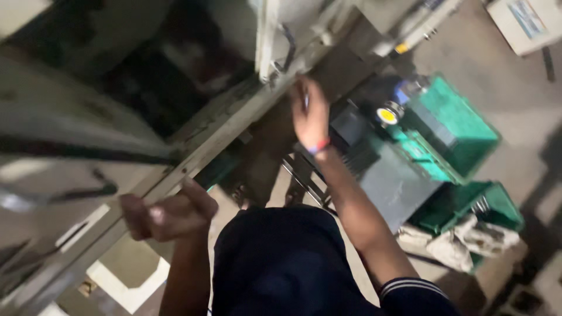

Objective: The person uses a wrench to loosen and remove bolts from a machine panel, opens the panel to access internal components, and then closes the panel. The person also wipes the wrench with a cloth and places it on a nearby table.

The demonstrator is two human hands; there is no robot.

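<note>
The picture is blurred by motion. My left hand (170,215) is curled into a loose fist beside the slanted metal frame edge (193,157) of a large grey machine, and I see nothing in it. My right hand (310,114), with a red and blue band at the wrist, is raised to the same frame edge further along, just under a dark door handle (288,50). A thin dark streak crosses its fingers; what it is cannot be told. My dark-clothed body (281,263) fills the lower middle.
Green plastic crates (468,131) stand on the floor at right, with a dark motor-like unit with a yellow round cap (387,115) and crumpled grey rags (462,240). A white box (524,23) sits at top right. The machine's dark opening (175,70) is at upper left.
</note>
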